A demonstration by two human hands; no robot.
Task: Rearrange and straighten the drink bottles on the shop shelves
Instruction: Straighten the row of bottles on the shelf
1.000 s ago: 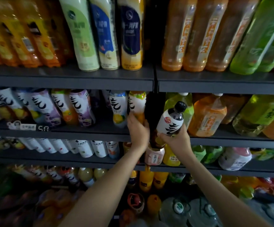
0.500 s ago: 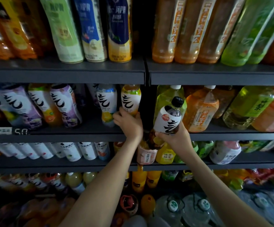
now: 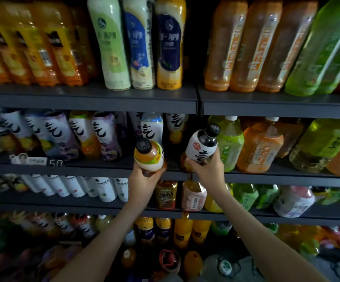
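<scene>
The left hand (image 3: pixel 144 181) has pulled an orange-and-white, black-capped bottle (image 3: pixel 149 157) off the second shelf (image 3: pixel 104 170) and grips its base from below. Just to its right, the right hand (image 3: pixel 207 170) grips the base of a tilted, white-labelled dark bottle (image 3: pixel 202 146) at the shelf edge.

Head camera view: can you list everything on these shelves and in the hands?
Dark grey metal shelves: several tiers, full width.
Tall slim plastic bottles: three; pale green, blue, navy-yellow; top shelf, centre.
Amber plastic bottles: three, orange-brown, top shelf, right.
White-labelled bottles: several, mixed colours, second shelf, left.
Black-capped orange drink bottle: one, in left hand.
Black-capped dark drink bottle: one, white label, in right hand.
Left hand: grips orange bottle.
Right hand: grips dark bottle.
</scene>
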